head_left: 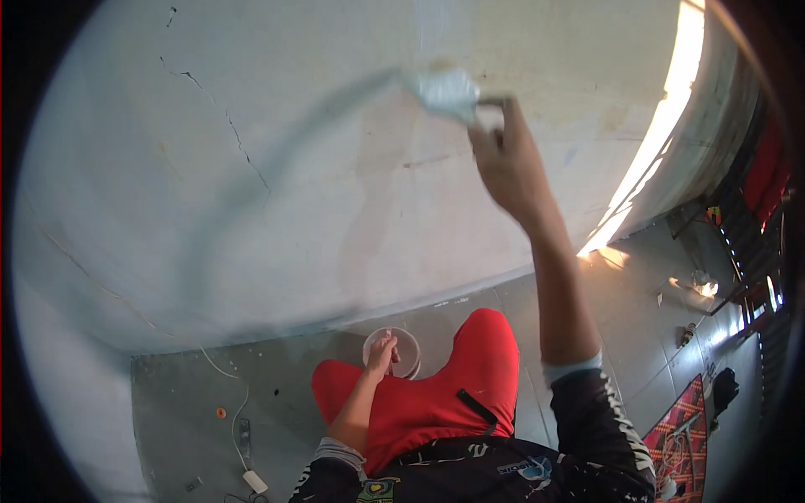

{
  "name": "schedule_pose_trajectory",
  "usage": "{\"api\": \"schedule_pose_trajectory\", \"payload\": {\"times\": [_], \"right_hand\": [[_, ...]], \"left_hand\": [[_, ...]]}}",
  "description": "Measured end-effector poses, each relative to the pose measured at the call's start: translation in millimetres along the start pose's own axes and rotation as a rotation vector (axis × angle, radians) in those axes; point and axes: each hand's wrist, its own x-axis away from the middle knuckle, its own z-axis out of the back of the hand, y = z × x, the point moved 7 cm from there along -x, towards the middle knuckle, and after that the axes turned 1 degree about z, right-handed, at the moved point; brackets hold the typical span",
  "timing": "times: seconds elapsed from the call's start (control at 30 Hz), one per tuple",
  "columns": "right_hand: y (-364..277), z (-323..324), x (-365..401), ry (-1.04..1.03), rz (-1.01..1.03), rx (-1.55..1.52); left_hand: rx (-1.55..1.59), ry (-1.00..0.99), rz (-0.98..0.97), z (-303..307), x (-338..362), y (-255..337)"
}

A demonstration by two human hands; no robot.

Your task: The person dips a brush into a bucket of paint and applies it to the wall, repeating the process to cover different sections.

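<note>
My right hand [511,159] is raised high against the pale wall [319,176], with a flat whitish scraper [449,90] pinched between thumb and fingers. White material covers the scraper's face, and motion blurs its edges. Down between my knees, my left hand [382,355] is closed over the near left side of a round pale bucket [408,352]. A small light-coloured piece pokes up by its fingers; I cannot tell what this hand grips. My forearm and hand hide part of the bucket.
A dark crack [235,134] runs down the wall. On the grey tiled floor [277,377] at left, a white cable [234,419] leads to a white power strip [255,481]. A red patterned mat [683,436] with cords lies at right. Bright sunlight [650,134] stripes the wall.
</note>
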Motion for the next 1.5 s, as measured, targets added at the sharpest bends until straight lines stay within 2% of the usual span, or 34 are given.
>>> {"api": "schedule_pose_trajectory", "payload": {"times": [0.03, 0.1, 0.13, 0.2, 0.3, 0.37, 0.4, 0.47, 0.5, 0.53, 0.57, 0.6, 0.67, 0.7, 0.77, 0.87, 0.93, 1.03, 1.1, 1.17, 1.23, 1.3, 1.33, 1.37, 1.43, 1.5], "right_hand": [[-13, 1, -12, 0.002, 0.006, -0.004], [-41, 8, -30, 0.14, 0.188, 0.166], [-36, 4, -33, 0.14, 0.181, 0.164], [-26, -10, -28, 0.201, 0.329, 0.328], [43, -54, 9, -0.001, 0.159, 0.527], [86, -73, 43, -0.133, 0.015, 0.562], [96, -74, 54, -0.22, -0.106, 0.55], [127, -77, 65, -0.305, -0.125, 0.517], [134, -79, 71, -0.389, -0.152, 0.471], [140, -77, 72, -0.429, -0.17, 0.448], [127, -73, 66, -0.428, -0.17, 0.449], [103, -63, 53, -0.339, -0.109, 0.411], [57, -45, 23, -0.186, 0.046, 0.379], [35, -36, 4, -0.119, 0.141, 0.385], [-7, -20, -34, -0.068, 0.185, 0.356], [-56, -3, -76, 0.005, 0.269, 0.391], [-95, 9, -85, 0.027, 0.29, 0.404], [-116, 22, -91, 0.11, 0.221, 0.393], [-122, 25, -90, 0.308, 0.473, 0.423], [-72, -5, -84, 0.146, 0.439, 0.459], [-27, -34, -44, 0.137, 0.332, 0.473], [24, -58, -3, 0.015, 0.231, 0.494], [42, -65, 17, -0.036, 0.171, 0.498], [60, -71, 34, -0.138, 0.024, 0.504], [95, -77, 61, -0.302, -0.121, 0.472], [105, -66, 62, -0.334, -0.083, 0.448]], "left_hand": [[0.043, -0.004, -0.007, 1, -1, -3], [0.076, -0.004, -0.015, 6, -2, -2], [0.087, -0.007, -0.011, 8, 0, -4], [0.097, -0.012, 0.0, 16, 8, -9], [-0.043, -0.015, -0.072, 37, 4, -8], [-0.184, 0.168, -0.158, 64, -1, -30], [-0.173, 0.161, -0.162, 70, -1, -40], [-0.437, 0.47, -0.349, 96, 12, -38], [-0.439, 0.469, -0.344, 95, 14, -39], [-0.721, 0.55, -0.397, 91, 18, -32], [-1.002, 0.627, -0.451, 85, 20, -23], [-0.996, 0.628, -0.455, 84, 23, -17], [-1.35, 0.711, -0.334, 85, 37, -11], [-1.349, 0.709, -0.331, 82, 40, -6], [-1.329, 0.465, -0.104, 76, 31, -10], [-1.357, 0.451, -0.044, 66, 15, -12], [-1.368, 0.42, -0.091, 53, 13, -9], [-1.395, 0.36, -0.105, 44, 1, -28], [-1.409, 0.329, -0.079, 41, -6, -40], [-1.35, 0.361, -0.128, 39, -3, -36], [-1.318, 0.367, -0.131, 48, 5, -34], [-1.272, 0.376, -0.146, 56, 15, -23], [-1.249, 0.423, -0.141, 66, 27, -13], [-1.225, 0.472, -0.139, 74, 33, -5], [-1.189, 0.465, -0.207, 83, 41, -8], [-1.156, 0.455, -0.28, 86, 45, -17]]}}
